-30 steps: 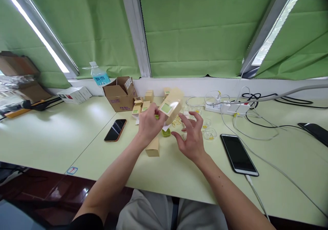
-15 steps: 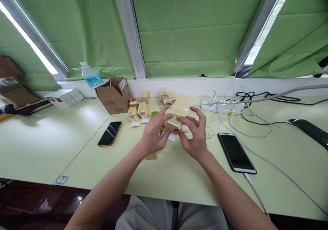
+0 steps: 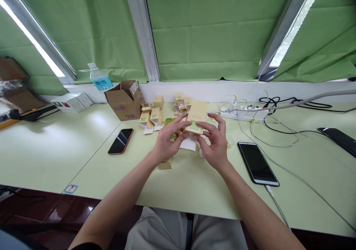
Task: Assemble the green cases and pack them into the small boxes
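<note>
Between my two hands is a small tan box [image 3: 197, 128] with a green window on top and a white flap [image 3: 189, 144] hanging toward me. My left hand [image 3: 167, 138] grips its left side with thumb and fingers. On its right side, my right hand [image 3: 215, 142] holds it the same way. A tan card sheet [image 3: 198, 110] lies just behind the box. Small green items [image 3: 169, 121] lie beside my left fingers, partly hidden. Clear packaging and a pale item lie partly behind my right hand.
Behind stand several small tan boxes [image 3: 156, 117] and an open brown carton [image 3: 125, 103]. A phone [image 3: 120, 141] lies left. On the right are a charging phone [image 3: 258, 164], a power strip [image 3: 241, 112] and cables. Another tan piece [image 3: 165, 164] lies near my left wrist.
The held box has shifted slightly right and tipped, so its white flap shows more. Both hands stay on it. The whole view has moved a little.
</note>
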The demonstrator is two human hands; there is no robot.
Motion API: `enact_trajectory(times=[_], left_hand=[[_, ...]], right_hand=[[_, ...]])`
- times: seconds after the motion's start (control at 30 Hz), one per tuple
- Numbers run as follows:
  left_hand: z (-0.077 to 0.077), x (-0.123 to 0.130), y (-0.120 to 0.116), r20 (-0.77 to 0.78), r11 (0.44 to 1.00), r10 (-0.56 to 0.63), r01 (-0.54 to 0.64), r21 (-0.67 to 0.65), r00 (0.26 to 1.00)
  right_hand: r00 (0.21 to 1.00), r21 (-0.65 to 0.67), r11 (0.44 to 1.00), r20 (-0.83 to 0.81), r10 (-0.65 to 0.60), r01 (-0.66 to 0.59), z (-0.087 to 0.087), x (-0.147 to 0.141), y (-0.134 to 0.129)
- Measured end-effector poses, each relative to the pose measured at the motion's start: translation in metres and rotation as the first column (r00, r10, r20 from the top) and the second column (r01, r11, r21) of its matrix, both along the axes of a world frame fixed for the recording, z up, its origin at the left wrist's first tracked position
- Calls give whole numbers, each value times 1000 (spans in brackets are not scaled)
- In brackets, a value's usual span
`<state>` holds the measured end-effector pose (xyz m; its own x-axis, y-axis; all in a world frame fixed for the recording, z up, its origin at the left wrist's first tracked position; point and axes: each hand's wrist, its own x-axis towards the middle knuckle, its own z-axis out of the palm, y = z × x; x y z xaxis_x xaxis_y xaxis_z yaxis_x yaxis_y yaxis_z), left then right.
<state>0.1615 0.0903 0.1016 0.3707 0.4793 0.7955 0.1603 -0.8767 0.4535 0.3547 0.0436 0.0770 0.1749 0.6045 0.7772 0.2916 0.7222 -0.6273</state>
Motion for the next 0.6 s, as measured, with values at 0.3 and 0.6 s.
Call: enact_trajectory(times=[0.3,0.6], left_hand=[[17,-18,-1,-236,951,-265,214,-222,935],[-2,2,1,101,912,-203,226,-343,974]], right_hand=[[979,-131,986,-189,74,-100,-1,4,7],[975,-99,979,-148,164,-179,0,4,2]])
